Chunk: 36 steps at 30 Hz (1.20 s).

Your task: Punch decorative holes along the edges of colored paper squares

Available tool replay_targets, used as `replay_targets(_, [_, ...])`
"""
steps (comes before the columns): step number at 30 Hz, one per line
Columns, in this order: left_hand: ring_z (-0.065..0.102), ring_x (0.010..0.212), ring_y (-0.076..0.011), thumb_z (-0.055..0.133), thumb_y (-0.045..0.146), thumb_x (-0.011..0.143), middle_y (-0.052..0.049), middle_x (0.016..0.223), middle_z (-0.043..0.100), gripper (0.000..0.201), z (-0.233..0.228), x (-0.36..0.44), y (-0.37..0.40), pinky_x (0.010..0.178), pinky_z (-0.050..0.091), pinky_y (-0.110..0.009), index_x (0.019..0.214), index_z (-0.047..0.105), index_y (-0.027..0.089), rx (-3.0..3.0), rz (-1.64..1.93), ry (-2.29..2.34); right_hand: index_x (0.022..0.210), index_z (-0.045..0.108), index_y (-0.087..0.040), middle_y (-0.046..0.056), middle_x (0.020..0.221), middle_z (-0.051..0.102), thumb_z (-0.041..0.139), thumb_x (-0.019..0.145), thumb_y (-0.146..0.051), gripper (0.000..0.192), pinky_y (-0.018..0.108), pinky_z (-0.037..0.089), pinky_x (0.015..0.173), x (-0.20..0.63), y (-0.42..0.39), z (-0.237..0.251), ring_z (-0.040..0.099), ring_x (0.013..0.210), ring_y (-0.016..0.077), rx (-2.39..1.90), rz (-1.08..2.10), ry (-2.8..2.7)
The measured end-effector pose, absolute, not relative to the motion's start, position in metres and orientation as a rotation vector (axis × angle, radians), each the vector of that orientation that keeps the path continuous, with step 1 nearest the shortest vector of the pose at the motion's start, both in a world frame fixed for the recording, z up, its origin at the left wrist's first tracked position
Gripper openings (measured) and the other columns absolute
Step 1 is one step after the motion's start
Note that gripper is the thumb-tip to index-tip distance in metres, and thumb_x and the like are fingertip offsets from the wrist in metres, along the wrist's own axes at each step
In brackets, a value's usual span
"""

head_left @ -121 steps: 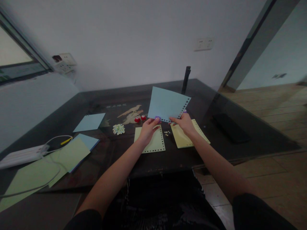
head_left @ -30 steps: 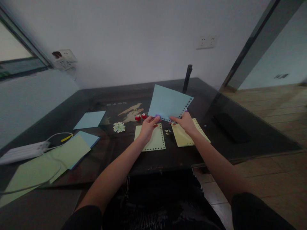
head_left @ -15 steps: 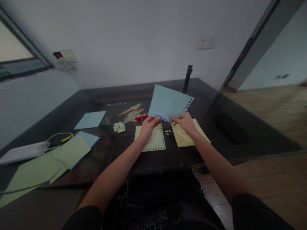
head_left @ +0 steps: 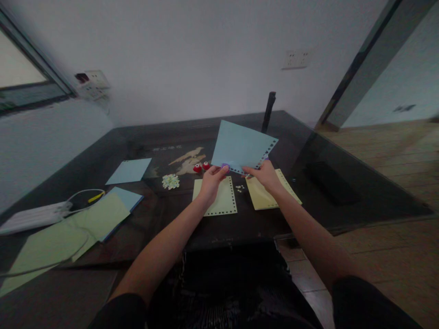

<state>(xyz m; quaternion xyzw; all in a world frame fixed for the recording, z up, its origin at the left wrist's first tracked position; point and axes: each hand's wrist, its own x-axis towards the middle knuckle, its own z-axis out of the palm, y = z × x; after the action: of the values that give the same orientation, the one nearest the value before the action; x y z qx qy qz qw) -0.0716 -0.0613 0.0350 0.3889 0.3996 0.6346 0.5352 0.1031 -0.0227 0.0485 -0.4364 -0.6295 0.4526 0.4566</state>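
— Above the dark table (head_left: 113, 151), what are the hands doing?

— Left hand (head_left: 210, 181) pinches a small purple punch (head_left: 225, 167) onto the lower edge of the blue sheet (head_left: 240, 145); right hand (head_left: 265, 176) pinches the same edge further along, likely to keep it taut and lifted clear.

— Why tilted up?

— Probably so the row of holes along its border can be seen and lined up.

— And underneath?

— Two yellow sheets (head_left: 219, 197) lie flat just below, one with a punched border, with tiny cut-outs between them. Two red punches (head_left: 201, 167) and a pile of confetti (head_left: 170, 181) sit to the left.
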Motion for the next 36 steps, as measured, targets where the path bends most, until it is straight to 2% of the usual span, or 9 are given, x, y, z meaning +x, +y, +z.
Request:
replay_targets(8, [0.060, 0.080, -0.0152, 0.075, 0.034, 0.065, -0.004, 0.082, 0.067, 0.023, 0.036, -0.071, -0.061, 0.082, 0.043, -0.032, 0.075, 0.065, 0.016, 0.941, 1.538, 0.942, 0.083, 0.067, -0.013, 0.009, 0.077, 0.072, 0.073, 0.062, -0.038, 0.033, 0.033, 0.057, 0.057, 0.103, -0.024, 0.049, 0.066, 0.058, 0.0185, -1.049, 1.141, -1.521])
replay_targets(13, [0.061, 0.081, -0.0158, 0.075, 0.034, 0.066, -0.005, 0.083, 0.068, 0.023, 0.035, -0.072, -0.061, 0.084, 0.043, -0.033, 0.077, 0.067, 0.016, 0.971, 1.555, 0.951, 0.078, 0.066, -0.014, 0.009, 0.076, 0.072, 0.072, 0.063, -0.034, 0.026, 0.033, 0.056, 0.056, 0.102, -0.025, 0.052, 0.066, 0.057, 0.0187, -1.045, 1.147, -1.522])
replay_targets(27, [0.062, 0.085, -0.0163, 0.075, 0.031, 0.067, -0.006, 0.088, 0.071, 0.025, 0.033, -0.069, -0.061, 0.091, 0.041, -0.035, 0.085, 0.070, 0.015, 0.981, 1.575, 0.861, 0.084, 0.069, -0.011, 0.012, 0.076, 0.072, 0.069, 0.068, -0.033, 0.028, 0.034, 0.055, 0.059, 0.107, -0.029, 0.051, 0.067, 0.060, 0.0206, -1.059, 1.081, -1.562])
replay_targets(36, [0.063, 0.079, -0.0163, 0.077, 0.031, 0.064, -0.007, 0.083, 0.071, 0.025, 0.033, -0.061, -0.066, 0.088, 0.043, -0.036, 0.080, 0.071, 0.013, 0.988, 1.547, 0.895, 0.074, 0.069, -0.013, 0.011, 0.074, 0.072, 0.072, 0.063, -0.036, 0.025, 0.038, 0.055, 0.063, 0.122, -0.043, 0.056, 0.067, 0.064, 0.0239, -1.140, 1.062, -1.564])
